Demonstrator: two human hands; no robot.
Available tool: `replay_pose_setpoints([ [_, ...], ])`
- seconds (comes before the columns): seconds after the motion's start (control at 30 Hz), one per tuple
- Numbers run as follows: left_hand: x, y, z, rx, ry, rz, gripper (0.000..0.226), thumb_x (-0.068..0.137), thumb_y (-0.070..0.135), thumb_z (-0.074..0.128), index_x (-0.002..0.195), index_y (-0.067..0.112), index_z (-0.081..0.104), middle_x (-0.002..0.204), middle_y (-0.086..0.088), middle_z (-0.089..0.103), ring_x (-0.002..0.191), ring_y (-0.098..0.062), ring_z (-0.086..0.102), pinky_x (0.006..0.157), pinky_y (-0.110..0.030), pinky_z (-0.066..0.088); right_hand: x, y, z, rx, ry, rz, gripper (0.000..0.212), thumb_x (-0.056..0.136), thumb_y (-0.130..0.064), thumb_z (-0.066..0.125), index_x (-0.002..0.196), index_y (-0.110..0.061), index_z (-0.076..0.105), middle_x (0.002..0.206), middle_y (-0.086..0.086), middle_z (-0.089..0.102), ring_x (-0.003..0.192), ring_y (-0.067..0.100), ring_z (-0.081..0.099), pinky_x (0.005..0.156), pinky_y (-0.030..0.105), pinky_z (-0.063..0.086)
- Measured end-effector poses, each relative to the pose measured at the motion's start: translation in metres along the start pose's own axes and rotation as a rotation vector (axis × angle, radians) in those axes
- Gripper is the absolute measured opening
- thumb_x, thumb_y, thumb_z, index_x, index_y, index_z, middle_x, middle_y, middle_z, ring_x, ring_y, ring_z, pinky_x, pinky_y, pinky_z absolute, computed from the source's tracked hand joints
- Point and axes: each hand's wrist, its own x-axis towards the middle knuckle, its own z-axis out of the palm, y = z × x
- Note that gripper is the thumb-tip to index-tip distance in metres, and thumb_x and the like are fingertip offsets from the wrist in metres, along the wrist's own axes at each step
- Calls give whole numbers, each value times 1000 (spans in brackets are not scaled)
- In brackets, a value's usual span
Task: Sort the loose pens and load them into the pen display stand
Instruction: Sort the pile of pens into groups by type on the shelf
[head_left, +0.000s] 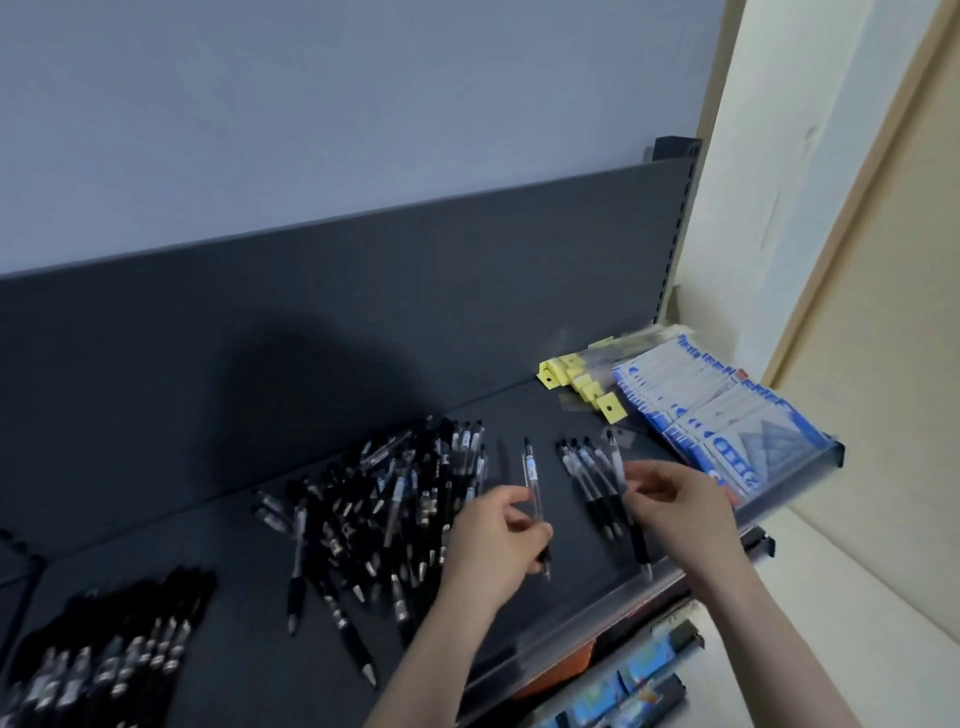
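Pens are lying in a loose pile (395, 509) across the middle of the shelf (244, 618), crossing one another so closely that single ones are hard to separate. Left hand (493, 551) is reaching in near the front edge, its fingers (532, 532) curling round the lower half of a clear pen (531, 473). This pen is pointing toward the back, and its tip is poking out below the hand. Right hand (680, 504) is sitting over a short row (587, 467) of pens toward the right end. Its thumb and forefinger are pinching the end pen (640, 545), though blur is smearing the contact and the hand is hiding part of the barrel. Another batch (119, 654) is lying at the front left corner, cut off by the frame; what is holding it is too dark to make out. Blue packets (727, 415) and yellow tags (576, 382) are filling the right end.
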Motion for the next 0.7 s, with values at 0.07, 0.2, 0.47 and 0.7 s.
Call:
replay_pose_setpoints([
  [0.07,12,6,17,66,35,-10,42,89,18,67,129,20,56,89,13,63,63,-10,70,72,-27,59,24,6,-14,-126,-39,-39,27,77,-4,67,97,-21,72,79,-8,69,78,11,65,84,36,53],
  [0.2,33,13,44,139,110,-61,39,88,19,67,126,19,58,86,11,63,68,-12,69,76,-33,59,64,13,-20,-283,-116,-135,28,78,-7,65,103,-19,72,87,-4,70,87,16,66,83,32,51],
  [0.47,46,14,82,313,179,-129,35,83,20,66,118,22,65,92,4,68,81,-19,68,77,-36,57,97,32,2,-548,-288,-275,23,78,-8,58,90,-18,74,98,5,72,97,28,64,78,31,50],
  [0.7,41,16,89,285,233,-145,26,83,19,67,109,19,68,89,1,69,76,-19,69,73,-37,58,107,26,14,-509,-385,-343,31,77,-8,59,99,-25,74,97,1,73,93,24,67,78,31,53],
])
